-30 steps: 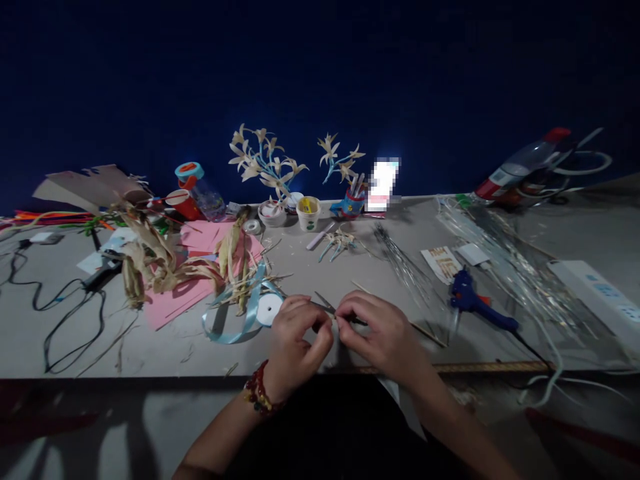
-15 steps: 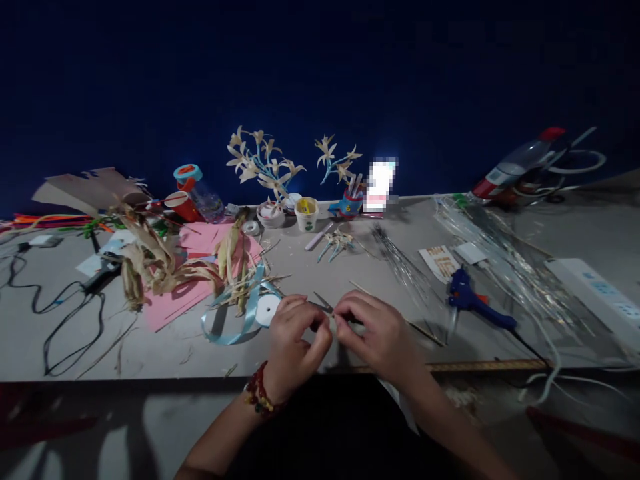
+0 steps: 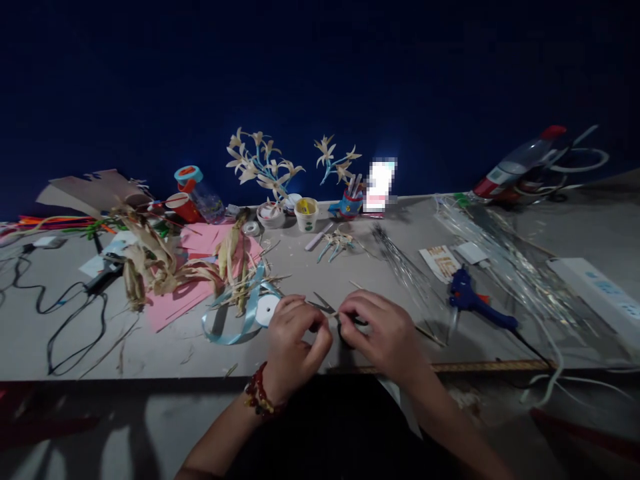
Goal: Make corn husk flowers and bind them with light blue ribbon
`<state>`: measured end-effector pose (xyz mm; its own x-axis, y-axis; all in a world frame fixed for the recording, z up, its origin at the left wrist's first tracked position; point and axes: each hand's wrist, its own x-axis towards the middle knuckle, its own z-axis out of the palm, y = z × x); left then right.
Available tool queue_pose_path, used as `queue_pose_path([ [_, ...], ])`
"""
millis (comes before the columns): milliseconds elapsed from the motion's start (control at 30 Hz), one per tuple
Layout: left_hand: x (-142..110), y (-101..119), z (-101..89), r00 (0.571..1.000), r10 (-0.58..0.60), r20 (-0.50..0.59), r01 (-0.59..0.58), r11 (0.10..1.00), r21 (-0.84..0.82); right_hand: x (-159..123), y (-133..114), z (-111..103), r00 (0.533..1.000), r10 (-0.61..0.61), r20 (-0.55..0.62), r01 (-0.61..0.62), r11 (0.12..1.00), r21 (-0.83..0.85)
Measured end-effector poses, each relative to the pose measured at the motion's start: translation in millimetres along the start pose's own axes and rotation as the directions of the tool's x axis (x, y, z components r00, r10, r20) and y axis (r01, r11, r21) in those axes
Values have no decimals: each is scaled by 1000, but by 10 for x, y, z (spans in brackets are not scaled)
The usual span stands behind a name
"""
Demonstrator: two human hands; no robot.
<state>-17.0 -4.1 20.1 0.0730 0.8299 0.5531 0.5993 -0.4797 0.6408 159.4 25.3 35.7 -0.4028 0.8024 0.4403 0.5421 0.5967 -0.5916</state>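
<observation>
My left hand (image 3: 296, 337) is closed in a pinch near the table's front edge, a beaded bracelet at its wrist. Facing it across a small gap, my right hand (image 3: 383, 333) also pinches with curled fingers. Whatever sits in the fingertips is too small and dark to name. Just beyond the hands lie scissors (image 3: 323, 303), partly hidden by them. A white spool of light blue ribbon (image 3: 267, 310) touches the area by my left hand, its loop trailing left. Behind, small pale flower buds with blue stems (image 3: 336, 243) rest on the table.
Dried corn husks (image 3: 163, 267) lie over pink paper (image 3: 175, 303) at left. Flower sprigs (image 3: 265, 160) stand at the back by a paper cup (image 3: 307, 215). A blue glue gun (image 3: 480, 300), thin wires (image 3: 405, 260) and a power strip (image 3: 595, 287) occupy the right.
My right hand has moved slightly right, widening the gap between the fingertips. The left hand has stayed almost in place.
</observation>
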Motion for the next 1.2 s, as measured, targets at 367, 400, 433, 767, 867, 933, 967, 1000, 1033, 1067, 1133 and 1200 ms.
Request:
queue_pose_path([
  [367, 18, 0, 23, 999, -5, 34, 6, 1000, -11, 46, -80, -34, 997, 14, 82, -23, 994, 103],
  [400, 15, -2, 22, 999, -3, 45, 4, 1000, -8, 67, -105, -8, 995, 15, 98, -27, 993, 114],
  [433, 13, -4, 21, 998, 0, 56, 0, 1000, -4, 83, -114, 11, 994, 15, 110, -27, 993, 116],
  [767, 32, -9, 1, 1000, -4, 22, 4, 1000, -9, 33, 92, -88, 995, 72, -67, -74, 997, -22],
  [867, 27, -17, 13, 999, 2, 37, -2, 1000, -5, 45, -28, -53, 999, 40, 34, -41, 998, 48],
  [933, 24, -15, 18, 999, 6, 37, -6, 1000, 0, 62, -79, -16, 996, 33, 85, -38, 998, 56],
  [967, 24, -13, 16, 999, 8, 35, -8, 1000, 0, 68, -77, -8, 994, 30, 102, -35, 998, 52],
  [1000, 24, -10, 11, 999, 11, 32, -11, 1000, -1, 68, -56, -11, 994, 25, 110, -30, 999, 42],
  [1033, 25, -8, 2, 1000, 13, 26, -13, 1000, -4, 63, -19, -24, 995, 20, 100, -22, 999, 24],
  [1067, 26, -7, -9, 1000, 11, 16, -11, 1000, -6, 53, 28, -47, 997, 20, 71, -20, 1000, -4],
  [1133, 30, -6, -30, 1000, 1, -9, -1, 1000, -10, 22, 113, -105, 999, 45, -24, -46, 997, -68],
  [1200, 34, -6, -39, 1000, -6, -24, 6, 1000, -8, -9, 137, -143, 995, 69, -74, -75, 994, -76],
])
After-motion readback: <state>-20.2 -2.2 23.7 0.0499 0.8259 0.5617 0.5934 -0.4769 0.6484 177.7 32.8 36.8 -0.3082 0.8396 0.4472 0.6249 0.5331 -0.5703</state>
